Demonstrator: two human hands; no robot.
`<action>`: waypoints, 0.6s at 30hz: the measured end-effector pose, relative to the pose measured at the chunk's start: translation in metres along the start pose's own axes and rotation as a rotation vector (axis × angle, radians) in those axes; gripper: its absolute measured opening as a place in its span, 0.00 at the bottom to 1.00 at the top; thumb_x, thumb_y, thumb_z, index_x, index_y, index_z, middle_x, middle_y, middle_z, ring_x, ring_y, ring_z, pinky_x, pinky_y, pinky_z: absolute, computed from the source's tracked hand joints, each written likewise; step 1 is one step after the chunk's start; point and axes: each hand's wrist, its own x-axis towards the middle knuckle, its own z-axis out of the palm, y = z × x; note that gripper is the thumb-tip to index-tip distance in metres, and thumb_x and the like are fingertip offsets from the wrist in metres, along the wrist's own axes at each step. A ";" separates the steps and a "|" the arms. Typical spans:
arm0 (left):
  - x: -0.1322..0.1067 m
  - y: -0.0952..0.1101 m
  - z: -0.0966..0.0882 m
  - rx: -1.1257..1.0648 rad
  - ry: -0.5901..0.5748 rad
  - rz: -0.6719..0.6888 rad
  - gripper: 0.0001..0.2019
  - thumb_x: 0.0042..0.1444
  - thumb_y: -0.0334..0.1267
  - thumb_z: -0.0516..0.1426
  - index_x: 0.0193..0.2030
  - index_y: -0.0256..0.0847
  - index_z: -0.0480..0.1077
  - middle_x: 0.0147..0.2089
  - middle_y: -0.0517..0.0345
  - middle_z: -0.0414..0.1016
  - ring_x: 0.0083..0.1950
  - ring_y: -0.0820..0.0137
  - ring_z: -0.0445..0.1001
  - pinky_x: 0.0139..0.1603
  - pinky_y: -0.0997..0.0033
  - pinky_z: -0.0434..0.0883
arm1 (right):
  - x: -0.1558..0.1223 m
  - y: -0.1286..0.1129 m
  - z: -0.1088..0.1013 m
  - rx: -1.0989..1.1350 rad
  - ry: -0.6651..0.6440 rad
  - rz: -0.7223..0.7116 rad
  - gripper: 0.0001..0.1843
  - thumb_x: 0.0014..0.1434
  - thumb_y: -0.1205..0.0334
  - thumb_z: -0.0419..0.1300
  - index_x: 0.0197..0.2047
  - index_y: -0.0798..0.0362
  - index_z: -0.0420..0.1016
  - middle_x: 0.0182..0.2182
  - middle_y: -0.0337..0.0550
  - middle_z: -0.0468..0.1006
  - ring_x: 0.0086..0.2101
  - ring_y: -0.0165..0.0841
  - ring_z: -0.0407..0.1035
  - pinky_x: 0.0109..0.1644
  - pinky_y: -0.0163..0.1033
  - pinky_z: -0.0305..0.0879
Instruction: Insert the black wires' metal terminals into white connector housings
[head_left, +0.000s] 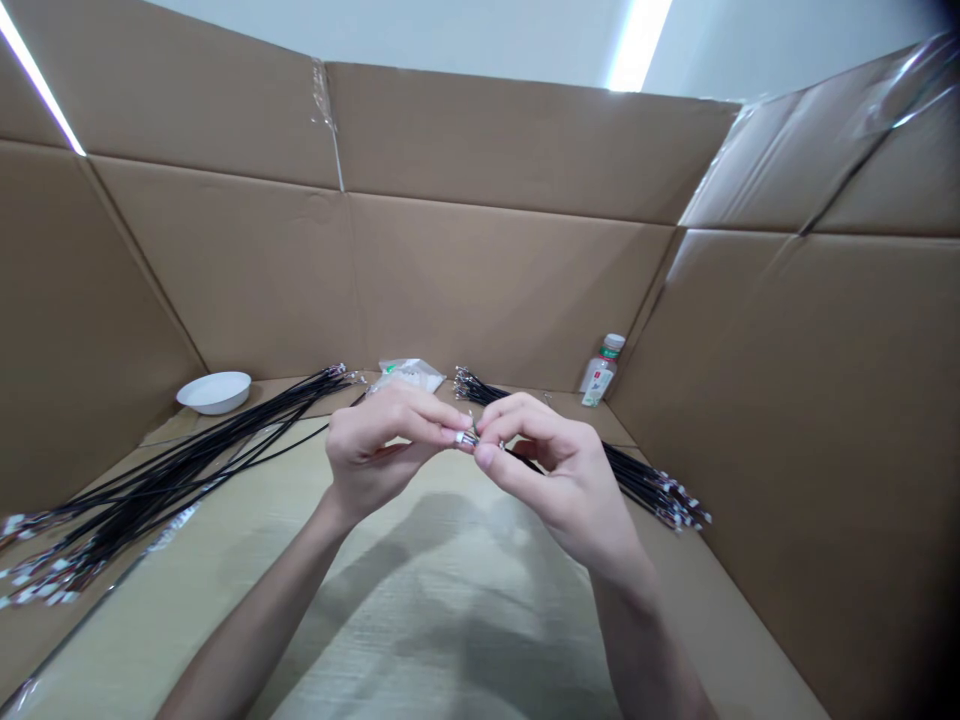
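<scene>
Above the middle of the table, my left hand [384,438] is closed in a pinch on a small white cable connector [462,438]. My right hand [566,478] faces it, thumb and fingers pinched on the thin wires just right of that connector. A short stretch of black cable [525,460] shows under the right fingers. The fingertips nearly meet and partly cover the wire ends. Beyond the right hand lies a bundle of black cables [646,488] with white connectors and coloured wires at its near end; the hand hides its middle.
A larger black cable bundle [187,470] stretches along the left side. Behind it stands a white bowl [216,392]. A clear plastic bag [411,374] lies at the back, and a bottle [601,372] leans in the right corner. Cardboard walls [510,290] enclose the table [420,600].
</scene>
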 end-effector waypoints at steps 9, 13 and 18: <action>0.002 -0.003 0.000 0.034 -0.066 0.112 0.09 0.56 0.25 0.69 0.31 0.37 0.75 0.37 0.56 0.86 0.36 0.69 0.83 0.41 0.68 0.79 | 0.000 -0.002 -0.007 -0.007 -0.068 0.084 0.09 0.63 0.64 0.66 0.30 0.51 0.77 0.37 0.39 0.77 0.37 0.31 0.69 0.37 0.38 0.59; 0.003 -0.002 0.001 0.130 -0.106 0.181 0.10 0.57 0.22 0.68 0.30 0.37 0.74 0.38 0.55 0.86 0.36 0.71 0.82 0.40 0.69 0.79 | 0.001 0.000 -0.010 -0.009 -0.090 0.106 0.10 0.65 0.63 0.65 0.30 0.52 0.76 0.36 0.39 0.77 0.37 0.31 0.68 0.38 0.39 0.59; 0.001 -0.001 0.000 0.279 -0.093 0.269 0.10 0.55 0.21 0.68 0.30 0.38 0.75 0.37 0.57 0.87 0.35 0.70 0.81 0.35 0.71 0.79 | 0.003 0.001 -0.011 -0.033 -0.089 0.124 0.10 0.66 0.63 0.64 0.31 0.52 0.76 0.37 0.39 0.77 0.39 0.32 0.68 0.41 0.40 0.60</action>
